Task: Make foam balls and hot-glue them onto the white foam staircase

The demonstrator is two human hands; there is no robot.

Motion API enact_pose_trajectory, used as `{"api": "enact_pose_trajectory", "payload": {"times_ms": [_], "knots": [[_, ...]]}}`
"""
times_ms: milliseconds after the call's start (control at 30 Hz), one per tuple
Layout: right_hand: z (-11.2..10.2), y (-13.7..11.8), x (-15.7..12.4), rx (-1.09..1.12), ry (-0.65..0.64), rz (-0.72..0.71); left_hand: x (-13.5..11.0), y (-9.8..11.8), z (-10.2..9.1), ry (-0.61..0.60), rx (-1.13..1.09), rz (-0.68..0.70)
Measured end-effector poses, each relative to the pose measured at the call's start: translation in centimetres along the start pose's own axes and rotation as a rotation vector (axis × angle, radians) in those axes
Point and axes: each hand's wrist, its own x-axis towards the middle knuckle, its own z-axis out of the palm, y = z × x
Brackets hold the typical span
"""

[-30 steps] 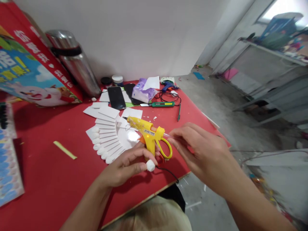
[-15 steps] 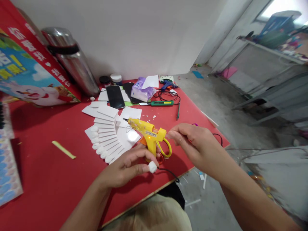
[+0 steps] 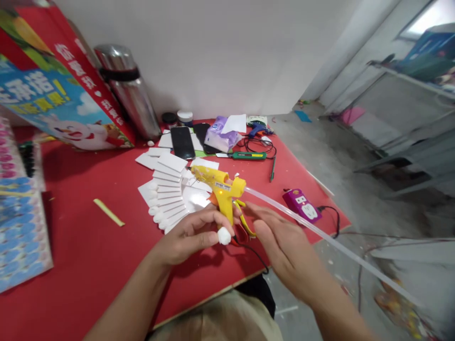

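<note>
My left hand [image 3: 188, 234] pinches a small white rounded piece [image 3: 224, 236] between thumb and finger. Its other fingers are round the handle of a yellow hot glue gun [image 3: 223, 192], partly hidden. A long translucent glue stick [image 3: 320, 232] juts from the gun's back end toward the lower right. Below that stick, my right hand [image 3: 284, 241] is open, fingers extended toward the gun's handle. Yellow-handled scissors [image 3: 245, 222] show behind, between the hands. Fanned white card strips [image 3: 170, 192] lie past my left hand, with several white rounded pieces [image 3: 158, 217] at their near ends.
On the red table [image 3: 103, 265] lie a yellow strip [image 3: 109, 212], a green utility knife [image 3: 249, 155], a phone [image 3: 182, 143] and a purple wipes pack [image 3: 222, 135]. A steel flask [image 3: 133, 94] and big box [image 3: 81, 109] stand back left. A purple power socket [image 3: 302, 204] sits near the right edge.
My right hand has opened and moved down from the back of the glue gun. The glue stick now shows at full length. My view has shifted, bringing the purple socket into sight.
</note>
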Motion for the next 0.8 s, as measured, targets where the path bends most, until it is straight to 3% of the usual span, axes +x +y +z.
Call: {"api": "enact_pose_trajectory", "payload": {"times_ms": [100, 200, 300, 400, 500, 567, 667, 800], "knots": [[1.9, 1.6, 1.8, 0.375, -0.125, 0.107, 0.2, 0.0, 0.3, -0.054, -0.002, -0.016], [3.1, 1.5, 3.7, 0.681, -0.214, 0.154, 0.4, -0.1, 0.7, -0.12, -0.01, -0.033], [3.7, 0.4, 4.8, 0.801, -0.192, 0.212, 0.2, 0.3, 0.9, -0.135, -0.013, -0.065], [3.6, 0.1, 5.2, 0.785, -0.174, 0.205, -0.7, 1.4, 0.4, -0.091, 0.044, -0.081], [3.3, 0.7, 5.6, 0.765, -0.072, 0.202, -1.8, 3.2, -1.1, 0.0, 0.122, -0.04], [3.3, 1.1, 5.9, 0.817, -0.036, 0.228, -2.1, 4.2, -2.5, 0.141, 0.085, 0.035], [3.8, 1.4, 6.3, 0.871, -0.072, 0.249, -1.8, 4.9, -4.9, 0.412, -0.05, 0.179], [4.9, 0.7, 6.4, 0.764, -0.164, 0.2, -1.1, 4.0, -6.7, 0.544, -0.149, 0.211]]}}
